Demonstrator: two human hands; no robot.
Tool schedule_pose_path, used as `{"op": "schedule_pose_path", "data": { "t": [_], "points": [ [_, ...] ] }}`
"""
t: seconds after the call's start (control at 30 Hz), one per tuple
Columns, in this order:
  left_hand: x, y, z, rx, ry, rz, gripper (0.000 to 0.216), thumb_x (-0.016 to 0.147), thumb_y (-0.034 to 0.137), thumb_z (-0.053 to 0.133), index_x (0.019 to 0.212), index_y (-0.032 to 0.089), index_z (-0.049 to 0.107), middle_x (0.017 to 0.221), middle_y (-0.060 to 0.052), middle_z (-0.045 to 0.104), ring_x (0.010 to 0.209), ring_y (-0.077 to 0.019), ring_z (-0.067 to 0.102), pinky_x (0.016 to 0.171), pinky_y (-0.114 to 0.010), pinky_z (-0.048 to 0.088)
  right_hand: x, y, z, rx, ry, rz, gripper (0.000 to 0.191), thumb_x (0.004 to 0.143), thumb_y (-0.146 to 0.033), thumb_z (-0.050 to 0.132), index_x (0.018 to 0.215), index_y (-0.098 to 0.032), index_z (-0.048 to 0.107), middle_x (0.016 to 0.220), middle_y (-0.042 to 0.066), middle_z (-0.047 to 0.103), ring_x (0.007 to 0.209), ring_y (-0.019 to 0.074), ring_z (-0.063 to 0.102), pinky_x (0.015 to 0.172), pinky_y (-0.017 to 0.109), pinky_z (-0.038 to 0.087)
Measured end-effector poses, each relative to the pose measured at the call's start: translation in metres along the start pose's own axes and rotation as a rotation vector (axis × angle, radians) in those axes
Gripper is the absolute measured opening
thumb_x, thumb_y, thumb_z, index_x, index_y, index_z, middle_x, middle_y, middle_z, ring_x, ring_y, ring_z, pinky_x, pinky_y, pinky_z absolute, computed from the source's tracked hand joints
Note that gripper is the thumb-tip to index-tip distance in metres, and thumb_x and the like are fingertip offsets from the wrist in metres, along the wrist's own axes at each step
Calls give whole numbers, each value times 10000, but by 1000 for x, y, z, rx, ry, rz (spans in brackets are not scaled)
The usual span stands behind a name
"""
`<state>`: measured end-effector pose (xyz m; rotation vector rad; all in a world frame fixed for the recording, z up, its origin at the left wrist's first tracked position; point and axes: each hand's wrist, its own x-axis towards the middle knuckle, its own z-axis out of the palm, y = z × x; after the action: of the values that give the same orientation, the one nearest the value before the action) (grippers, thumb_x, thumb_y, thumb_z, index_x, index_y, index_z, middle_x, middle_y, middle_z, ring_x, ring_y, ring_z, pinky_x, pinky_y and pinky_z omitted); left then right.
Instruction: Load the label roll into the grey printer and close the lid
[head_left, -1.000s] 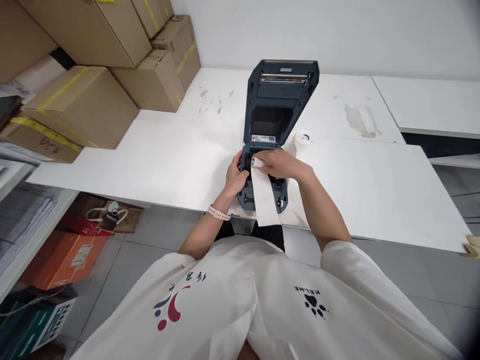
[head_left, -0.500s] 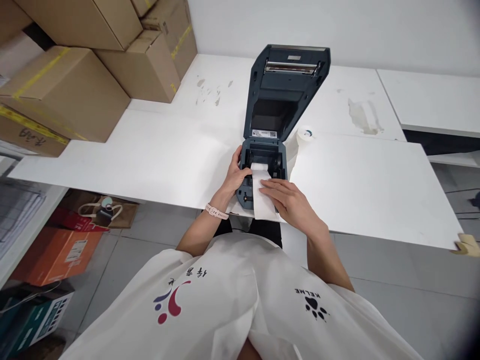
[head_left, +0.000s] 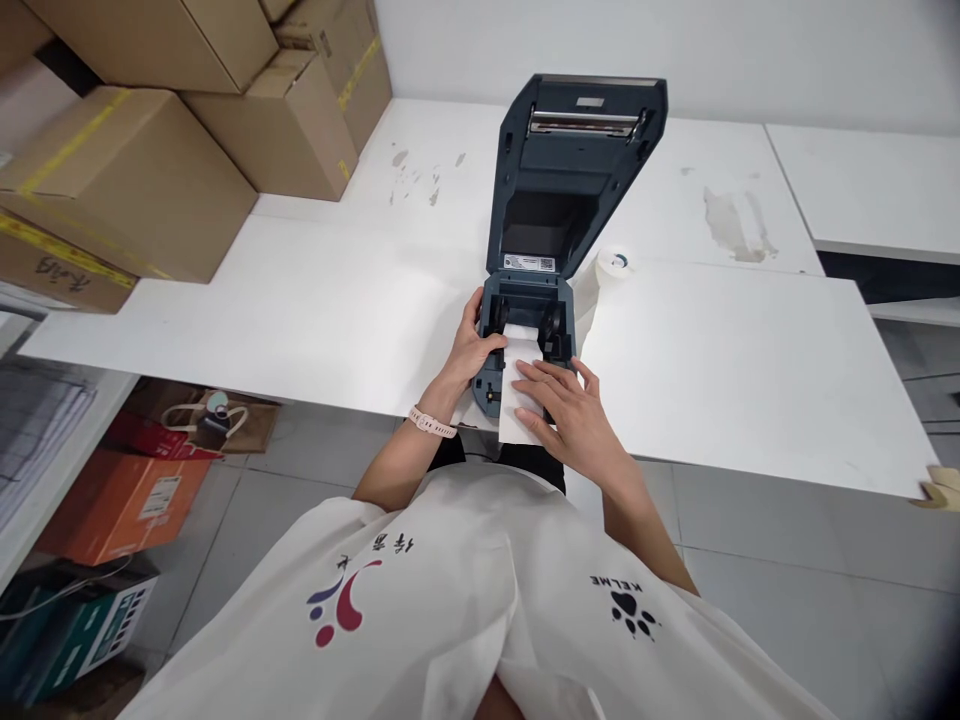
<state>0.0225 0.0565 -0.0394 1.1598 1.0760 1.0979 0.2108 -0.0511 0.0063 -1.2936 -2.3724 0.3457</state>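
A dark blue-grey label printer stands at the table's front edge, its lid raised and tilted back. A white paper strip comes out of its inner bay and hangs over the front. My left hand grips the printer's left wall, fingers outside and thumb inside at the strip's edge. With fingers spread, my right hand lies over the strip's right side and the printer's front right corner. Black roll holders show inside the bay.
Behind the printer's right side, a white paper roll lies on the white table with a loose tail. Cardboard boxes are stacked at the back left. An orange box and a bag sit below on the left.
My right hand has shifted slightly down, its fingers spreading more across the strip and the printer's corner. The strip's free end has swung a little left. My left hand keeps its hold.
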Motion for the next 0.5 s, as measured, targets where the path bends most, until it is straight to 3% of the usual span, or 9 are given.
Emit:
{"op": "schedule_pose_path", "data": {
  "t": [0.1, 0.23, 0.37, 0.5],
  "points": [
    [0, 1, 0, 10, 1, 1, 950, 758, 224, 700, 1598, 310, 267, 1684, -76, 351, 1549, -315, 354, 1257, -460, 341, -2, 2, 6, 9, 38, 4, 283, 1051, -421, 534, 1263, -264, 637, 1522, 60, 611, 1442, 309, 509, 1226, 605, 293],
    [-3, 5, 1, 2, 5, -32, 946, 767, 237, 708, 1599, 326, 267, 1675, -76, 361, 1508, -320, 410, 1221, -485, 394, -6, 6, 11, 27, 118, 44, 310, 1012, -449, 597, 1251, -268, 677, 1633, 104, 466, 1540, 363, 357, 1194, 613, 347],
    [-6, 8, 1, 2, 0, -36, 944, 781, 240, 719, 1604, 335, 266, 1681, -71, 350, 1503, -331, 417, 1209, -495, 415, -10, 7, 15, 74, 143, 84, 318, 1011, -457, 591, 1272, -303, 688, 1712, 83, 328, 1609, 390, 213, 1205, 660, 319],
    [-3, 9, 2, 13, 1, -31, 947, 790, 236, 718, 1611, 328, 255, 1693, -67, 342, 1517, -319, 411, 1228, -490, 405, -16, 10, 17, 121, 119, 98, 336, 1012, -479, 580, 1296, -328, 680, 1733, 51, 287, 1624, 388, 172, 1227, 679, 287]
  ]
}}
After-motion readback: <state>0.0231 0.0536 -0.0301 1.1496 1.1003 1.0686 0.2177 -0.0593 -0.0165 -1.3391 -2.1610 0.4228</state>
